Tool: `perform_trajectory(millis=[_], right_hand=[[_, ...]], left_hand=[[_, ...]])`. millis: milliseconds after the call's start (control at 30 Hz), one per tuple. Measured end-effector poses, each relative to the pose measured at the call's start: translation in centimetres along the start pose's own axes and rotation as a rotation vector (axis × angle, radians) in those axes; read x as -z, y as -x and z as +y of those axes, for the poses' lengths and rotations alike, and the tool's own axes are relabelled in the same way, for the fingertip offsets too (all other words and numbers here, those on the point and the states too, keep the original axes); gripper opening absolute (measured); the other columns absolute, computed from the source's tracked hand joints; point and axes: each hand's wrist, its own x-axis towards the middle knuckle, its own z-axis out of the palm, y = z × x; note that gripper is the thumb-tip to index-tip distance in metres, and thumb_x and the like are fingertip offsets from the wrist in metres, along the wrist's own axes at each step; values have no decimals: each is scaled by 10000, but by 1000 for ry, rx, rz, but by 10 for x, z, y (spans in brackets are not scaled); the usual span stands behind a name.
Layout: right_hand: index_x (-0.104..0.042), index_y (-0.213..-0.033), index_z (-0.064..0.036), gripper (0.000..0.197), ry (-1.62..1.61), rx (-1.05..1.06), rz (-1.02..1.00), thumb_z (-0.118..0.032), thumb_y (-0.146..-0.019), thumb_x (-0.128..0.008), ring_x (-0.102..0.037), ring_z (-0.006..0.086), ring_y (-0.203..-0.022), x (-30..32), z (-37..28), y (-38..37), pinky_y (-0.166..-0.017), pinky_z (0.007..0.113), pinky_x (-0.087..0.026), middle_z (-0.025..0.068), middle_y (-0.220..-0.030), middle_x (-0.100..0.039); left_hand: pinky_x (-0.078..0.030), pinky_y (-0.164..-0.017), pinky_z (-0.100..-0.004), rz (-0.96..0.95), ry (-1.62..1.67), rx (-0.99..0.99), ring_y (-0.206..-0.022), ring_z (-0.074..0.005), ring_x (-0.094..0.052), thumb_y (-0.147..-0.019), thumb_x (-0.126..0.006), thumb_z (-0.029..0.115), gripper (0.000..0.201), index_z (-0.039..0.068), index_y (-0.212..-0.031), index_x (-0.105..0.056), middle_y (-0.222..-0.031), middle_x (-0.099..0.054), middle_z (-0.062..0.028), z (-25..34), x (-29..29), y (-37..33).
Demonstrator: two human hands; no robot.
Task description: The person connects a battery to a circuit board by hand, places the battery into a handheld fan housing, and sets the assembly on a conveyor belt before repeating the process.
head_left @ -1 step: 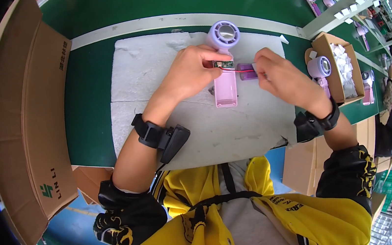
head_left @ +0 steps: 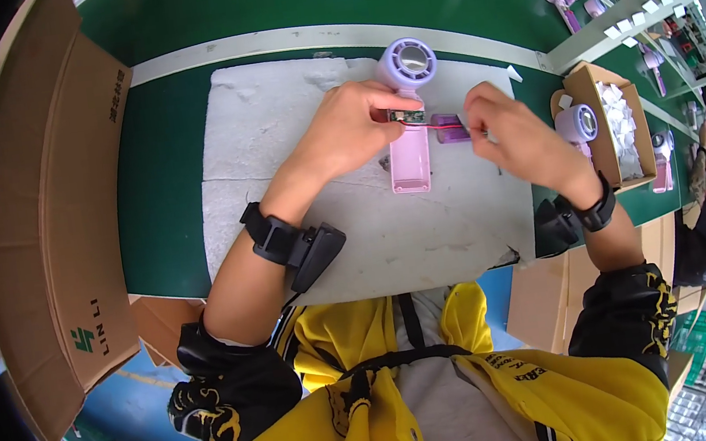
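A purple handheld fan (head_left: 410, 64) lies on the pale mat, its pink handle shell (head_left: 411, 165) pointing toward me with the inside exposed. My left hand (head_left: 349, 123) is closed on the fan, thumb and forefinger at the small green circuit board (head_left: 407, 116) below its head. From the board a red wire (head_left: 432, 126) runs right to the fingertips of my right hand (head_left: 509, 130). Those fingers are pinched together; what lies between them is mostly hidden. A darker purple piece (head_left: 451, 129) rests on the mat beside the handle, close to the right fingertips.
The foam mat (head_left: 355, 238) covers part of the green table. To the right, a cardboard box (head_left: 594, 86) contains white pieces, with another fan (head_left: 576, 123) beside it. A tall carton (head_left: 49, 216) borders the left side. More fans stand across the white rail (head_left: 329, 36); a person sits far right.
The whole view has shifted slightly. My right hand has drawn a little to the right, and its fingers have changed pose slightly. My left hand keeps its hold on the fan.
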Motion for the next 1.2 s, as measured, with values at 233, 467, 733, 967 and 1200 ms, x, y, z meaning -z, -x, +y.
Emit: perform_trajectory(millis=[233, 467, 733, 967, 1200], right_hand=[[-555, -871, 25, 81, -275, -277, 126, -31, -842, -606, -576, 155, -743, 33, 79, -14, -657, 282, -467, 105, -867, -566], [-588, -848, 15, 144, -249, -347, 146, -109, -860, -660, -576, 157, -693, 25, 13, -14, -624, 300, -465, 75, -741, -580], [-585, -818, 29, 140, -158, -218, 109, -92, -840, -651, -577, 240, -609, -6, -1, -9, -585, 350, -466, 129, -773, -632], [-585, -835, 39, 84, -182, -418, 154, -35, -824, -624, -627, 221, -615, -5, -13, 8, -574, 323, -481, 137, -795, -644], [-586, -825, 25, 86, -391, -351, 499, -29, -836, -652, -649, 170, -633, -24, -15, 21, -594, 273, -498, 93, -667, -635]], left_hand=[[-513, -753, -283, 33, -12, -45, -809, -168, -633, -742, -690, -12, 360, 94, -1083, -732, -1010, -687, -86, 0, -2, -4], [-519, -761, -325, 50, -59, -56, -809, -234, -656, -716, -725, 41, 340, 124, -1044, -751, -963, -706, -121, 2, -1, -3], [-521, -761, -327, 41, -16, -25, -810, -234, -656, -713, -727, 36, 335, 120, -1037, -752, -968, -708, -114, 6, -1, -4], [-524, -775, -328, 43, 13, -23, -828, -244, -662, -718, -717, 31, 334, 117, -1039, -751, -983, -710, -125, 6, -2, -5], [-516, -764, -285, 33, -23, -9, -814, -180, -635, -740, -700, -11, 349, 95, -1071, -738, -1007, -689, -94, 10, -3, -4]])
